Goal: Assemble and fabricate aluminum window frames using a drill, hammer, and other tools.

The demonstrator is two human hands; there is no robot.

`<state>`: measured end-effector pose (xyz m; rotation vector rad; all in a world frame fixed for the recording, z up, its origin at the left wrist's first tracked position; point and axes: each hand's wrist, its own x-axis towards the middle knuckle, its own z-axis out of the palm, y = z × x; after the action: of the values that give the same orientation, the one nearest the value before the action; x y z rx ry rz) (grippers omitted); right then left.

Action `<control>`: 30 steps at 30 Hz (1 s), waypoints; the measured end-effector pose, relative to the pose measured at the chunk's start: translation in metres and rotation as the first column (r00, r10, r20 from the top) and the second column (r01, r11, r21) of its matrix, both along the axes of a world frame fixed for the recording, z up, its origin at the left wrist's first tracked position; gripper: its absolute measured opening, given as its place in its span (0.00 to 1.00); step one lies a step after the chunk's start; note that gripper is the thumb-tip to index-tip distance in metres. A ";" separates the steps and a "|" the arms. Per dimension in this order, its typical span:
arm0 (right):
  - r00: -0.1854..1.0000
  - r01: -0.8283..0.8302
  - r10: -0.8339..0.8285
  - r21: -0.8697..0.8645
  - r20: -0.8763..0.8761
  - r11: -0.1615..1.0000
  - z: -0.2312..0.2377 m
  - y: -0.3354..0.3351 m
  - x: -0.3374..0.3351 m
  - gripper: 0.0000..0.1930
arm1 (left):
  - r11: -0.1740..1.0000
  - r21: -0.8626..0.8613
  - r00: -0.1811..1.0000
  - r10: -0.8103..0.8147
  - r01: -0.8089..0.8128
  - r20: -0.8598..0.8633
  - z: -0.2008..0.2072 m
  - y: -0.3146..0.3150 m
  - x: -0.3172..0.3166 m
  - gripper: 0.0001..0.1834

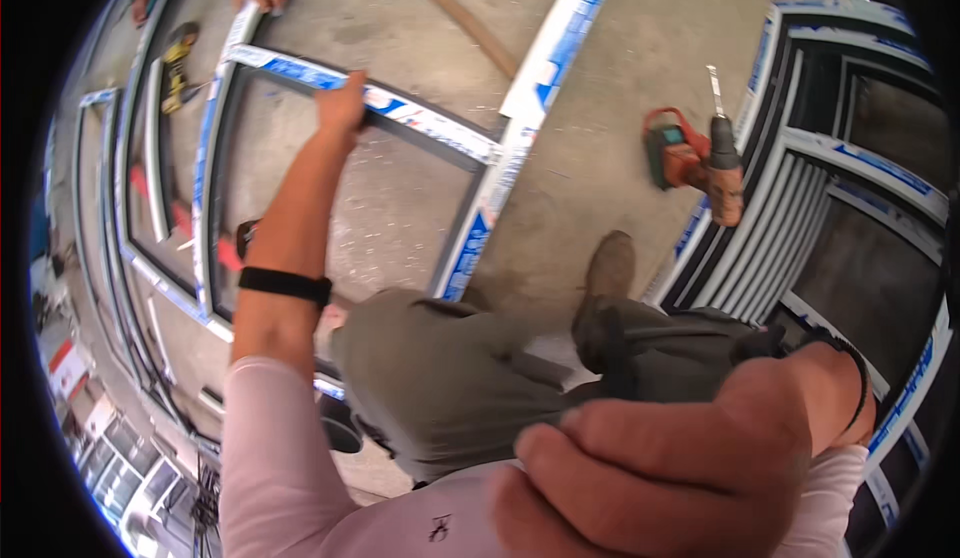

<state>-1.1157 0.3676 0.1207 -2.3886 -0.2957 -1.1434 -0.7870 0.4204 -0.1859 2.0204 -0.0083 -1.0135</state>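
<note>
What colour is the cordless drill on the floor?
Orange-red with a dark chuck: the cordless drill, head view.

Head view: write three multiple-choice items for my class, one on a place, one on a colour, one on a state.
1. Where does the cordless drill lie?
A. on the concrete floor
B. in the left hand
C. on a bench

2. What colour is the band on the left wrist?
A. white
B. black
C. yellow

3. What is the left hand doing?
A. hanging free
B. pressing flat on the floor
C. gripping a crossbar of the window frame

Answers: 1 A, it rests on bare concrete by stacked frames; 2 B, a dark strap above the pink sleeve; 3 C, the fingers wrap the film-covered bar.
</note>
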 end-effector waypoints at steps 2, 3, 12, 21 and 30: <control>0.999 0.037 -0.037 0.044 -0.001 0.998 -0.002 -0.009 -0.006 0.16 | 0.998 0.049 0.995 0.034 -0.039 0.095 -0.003 0.006 0.013 0.29; 0.986 0.167 -0.167 0.028 0.022 0.986 0.004 -0.015 -0.016 0.14 | 0.995 0.092 0.990 0.016 -0.029 0.143 -0.011 -0.004 0.009 0.20; 0.931 0.365 -0.351 0.328 -0.101 0.871 0.000 -0.030 -0.056 0.07 | 0.976 0.205 0.997 -0.074 0.076 -0.017 -0.002 -0.003 0.017 0.24; 0.865 0.099 0.094 0.349 -0.494 0.932 -0.026 -0.080 -0.055 0.14 | 0.998 0.053 0.935 0.054 -0.037 -0.351 -0.001 -0.046 -0.130 0.24; 0.237 0.408 -0.052 0.051 -0.970 0.912 -0.290 -0.051 -0.103 0.22 | 0.963 0.040 0.955 0.269 -0.266 -0.122 0.012 0.017 -0.139 0.19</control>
<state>-1.2190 0.3165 -0.1694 -2.3814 0.6586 0.3930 -0.9256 0.4370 -0.1740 1.9112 0.3377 -0.9685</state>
